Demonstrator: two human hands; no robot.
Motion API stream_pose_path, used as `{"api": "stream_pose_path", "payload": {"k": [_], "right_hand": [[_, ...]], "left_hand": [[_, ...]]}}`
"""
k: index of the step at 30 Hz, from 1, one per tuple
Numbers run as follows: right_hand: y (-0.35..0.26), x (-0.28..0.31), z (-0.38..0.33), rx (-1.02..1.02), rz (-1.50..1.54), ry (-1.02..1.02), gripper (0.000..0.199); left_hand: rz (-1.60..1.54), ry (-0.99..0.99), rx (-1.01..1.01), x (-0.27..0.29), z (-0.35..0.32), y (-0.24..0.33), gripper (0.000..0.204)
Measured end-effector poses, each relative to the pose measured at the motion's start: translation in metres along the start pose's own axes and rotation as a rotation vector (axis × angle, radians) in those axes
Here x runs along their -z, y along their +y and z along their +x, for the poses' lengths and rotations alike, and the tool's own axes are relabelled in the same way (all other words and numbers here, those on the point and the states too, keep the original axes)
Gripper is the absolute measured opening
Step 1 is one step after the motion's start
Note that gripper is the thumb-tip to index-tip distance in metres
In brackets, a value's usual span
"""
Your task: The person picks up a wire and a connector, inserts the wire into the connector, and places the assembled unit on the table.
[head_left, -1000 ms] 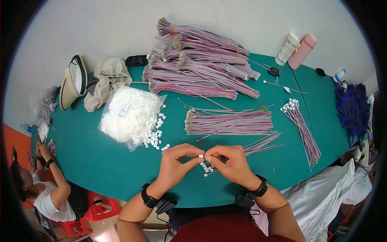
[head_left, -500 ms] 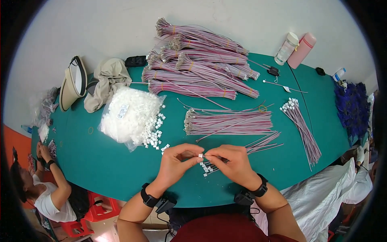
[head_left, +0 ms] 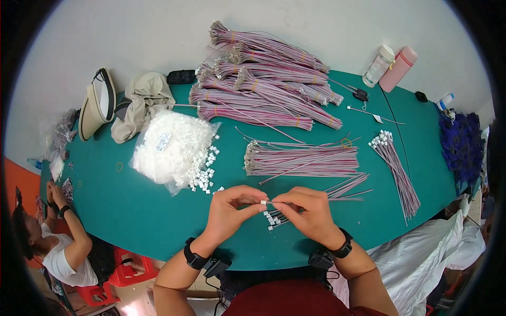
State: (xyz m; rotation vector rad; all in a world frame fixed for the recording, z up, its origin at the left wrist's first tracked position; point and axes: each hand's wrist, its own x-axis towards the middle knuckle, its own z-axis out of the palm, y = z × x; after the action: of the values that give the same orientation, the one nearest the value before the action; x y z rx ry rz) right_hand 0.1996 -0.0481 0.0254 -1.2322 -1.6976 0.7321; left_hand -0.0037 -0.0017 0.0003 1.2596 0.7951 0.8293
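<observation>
Between the fingertips of my left hand (head_left: 230,209) is a small white connector housing (head_left: 263,202). My right hand (head_left: 307,211) pinches a thin grey-and-pink wire cable (head_left: 270,203) whose end meets the housing. Whether the end sits fully inside the housing cannot be made out. Beneath my hands, several cables with white connectors (head_left: 271,221) lie on the green table (head_left: 174,226). Loose cables (head_left: 345,185) stick out past my right hand. Ahead of them rests a bundle of grey-and-pink cables (head_left: 303,159).
To the left, a clear bag of white housings (head_left: 171,147) spills loose housings (head_left: 203,176). Large banded cable bundles (head_left: 269,79) are piled at the back. Connector-ended cables (head_left: 395,174) lie at right, below bottles (head_left: 399,68). A person (head_left: 63,242) sits at far left.
The cable at the housing has shifted slightly, with more of it showing between my fingertips. Both hands keep their grip, and the whole view has moved a little.
</observation>
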Motion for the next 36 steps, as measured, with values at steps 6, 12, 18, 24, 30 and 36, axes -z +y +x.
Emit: {"api": "stream_pose_path", "payload": {"k": [6, 12, 18, 24, 30, 36], "right_hand": [[-0.001, 0.003, -0.001, -0.095, 0.051, -0.015, 0.007], [0.001, 0.001, -0.001, -0.102, 0.062, -0.005, 0.007], [0.000, 0.000, -0.001, -0.105, 0.069, -0.026, 0.007], [0.004, 0.002, -0.002, -0.104, 0.109, -0.041, 0.006], [-0.002, 0.007, 0.002, -0.226, 0.157, -0.135, 0.005], [0.015, 0.014, 0.003, 0.090, -0.182, -0.182, 0.010]], "left_hand": [[0.066, -0.020, -0.043, 0.000, -0.001, 0.001, 0.023], [0.048, 0.014, 0.023, -0.005, -0.001, 0.007, 0.021], [0.091, -0.019, -0.065, 0.000, 0.000, 0.002, 0.020], [-0.018, -0.016, 0.043, 0.000, 0.001, 0.000, 0.016], [-0.066, -0.009, 0.203, 0.001, 0.002, 0.003, 0.013], [0.275, -0.105, 0.071, -0.004, 0.000, -0.002, 0.012]]}}
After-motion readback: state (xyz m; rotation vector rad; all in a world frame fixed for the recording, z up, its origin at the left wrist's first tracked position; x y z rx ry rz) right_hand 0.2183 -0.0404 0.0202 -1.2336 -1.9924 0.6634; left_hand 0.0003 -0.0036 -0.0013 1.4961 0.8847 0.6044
